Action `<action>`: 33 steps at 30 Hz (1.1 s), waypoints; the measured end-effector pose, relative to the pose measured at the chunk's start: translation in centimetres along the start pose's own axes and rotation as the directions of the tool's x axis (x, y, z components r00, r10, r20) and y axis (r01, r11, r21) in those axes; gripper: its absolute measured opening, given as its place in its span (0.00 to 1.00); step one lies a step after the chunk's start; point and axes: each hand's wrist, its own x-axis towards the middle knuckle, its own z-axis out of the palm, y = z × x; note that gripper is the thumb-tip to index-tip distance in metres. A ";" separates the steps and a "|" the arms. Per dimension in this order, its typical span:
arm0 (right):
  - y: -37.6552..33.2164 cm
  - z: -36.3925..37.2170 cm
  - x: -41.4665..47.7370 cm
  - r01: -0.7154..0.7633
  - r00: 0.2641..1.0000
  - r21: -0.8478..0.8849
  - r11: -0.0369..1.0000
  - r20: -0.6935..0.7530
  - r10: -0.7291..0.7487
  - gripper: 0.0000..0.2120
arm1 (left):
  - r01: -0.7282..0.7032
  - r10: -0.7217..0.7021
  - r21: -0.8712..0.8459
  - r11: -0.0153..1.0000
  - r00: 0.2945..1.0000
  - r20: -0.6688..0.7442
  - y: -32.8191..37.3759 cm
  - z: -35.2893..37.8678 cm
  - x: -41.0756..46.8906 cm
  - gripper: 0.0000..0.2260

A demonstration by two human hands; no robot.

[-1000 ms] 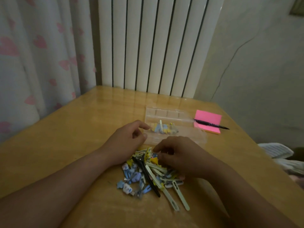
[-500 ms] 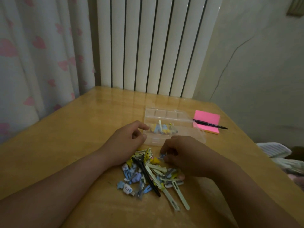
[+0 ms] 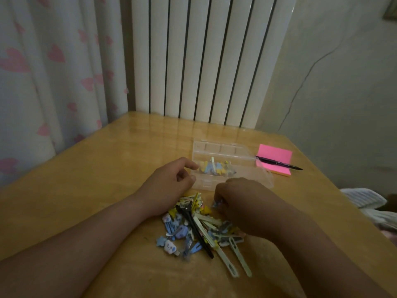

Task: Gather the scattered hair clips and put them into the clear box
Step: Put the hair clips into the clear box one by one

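Wooden table (image 3: pixel 103 181): left hand (image 3: pixel 169 183) grips clear box (image 3: pixel 249 176); right hand (image 3: pixel 245 205) pinches blue clip (image 3: pixel 215 204).

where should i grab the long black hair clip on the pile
Probably its near tip: the long black hair clip lies on top of the pile, slanting toward you, and that slim end pokes out onto bare table. Pinch its two long sides from above, coming from the near side.

Left hand (image 3: pixel 169 183): fingers loosely curled, forefinger and thumb extended forward; grip uncertain. Right hand (image 3: pixel 242 203): knuckles up, fingertips curled down, pinching small blue plastic hair clip (image 3: pixel 215 204). Forearms bare.
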 end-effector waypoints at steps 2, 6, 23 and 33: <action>-0.7 -0.2 0.3 -0.006 1.000 -0.056 0.998 0.019 0.007 0.10 | -0.001 0.001 0.001 1.000 1.000 -0.002 0.0 0.0 0.1 0.09; -1.3 -0.6 0.3 -0.017 1.000 -0.077 0.997 -0.009 0.016 0.13 | -0.005 0.005 0.014 1.000 1.000 -0.006 -0.1 0.0 0.0 0.09; 4.1 -1.5 1.2 -0.047 0.859 0.634 0.772 -0.369 0.355 0.03 | 0.003 -0.003 -0.003 1.000 1.000 -0.001 0.0 0.1 0.0 0.09; 10.0 -1.6 8.5 -0.385 0.847 0.475 0.791 -0.158 0.507 0.03 | -0.012 0.012 -0.013 1.000 1.000 -0.007 -0.2 0.2 0.1 0.09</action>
